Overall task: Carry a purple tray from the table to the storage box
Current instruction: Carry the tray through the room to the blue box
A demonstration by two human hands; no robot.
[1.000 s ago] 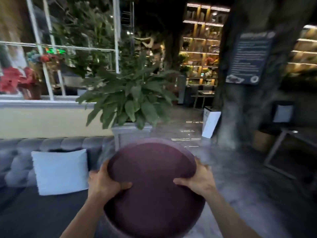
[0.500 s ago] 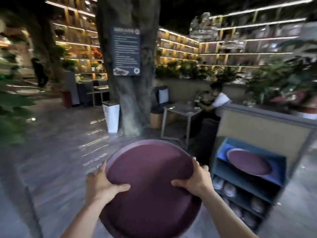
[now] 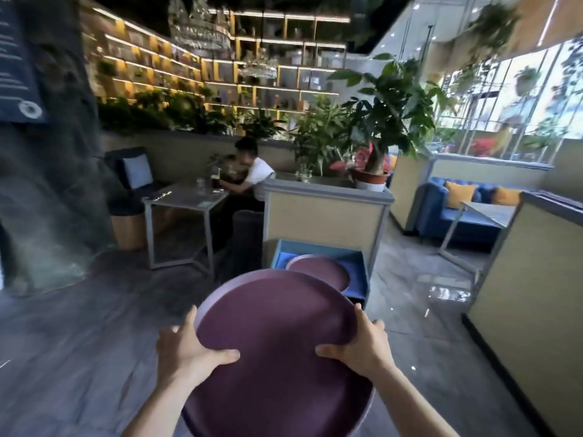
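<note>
Purple tray (image 3: 277, 357) carried at waist level, tilted, gripped at both side rims. Left hand (image 3: 186, 351) and right hand (image 3: 362, 345): thumbs on top, fingers curled under the rim. Blue storage box (image 3: 356, 272) just ahead, holding another tray (image 3: 318, 269).

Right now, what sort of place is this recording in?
Most likely a café or restaurant: a seated person with drinks at a small table, lit wall shelves, and a blue sofa booth.
</note>
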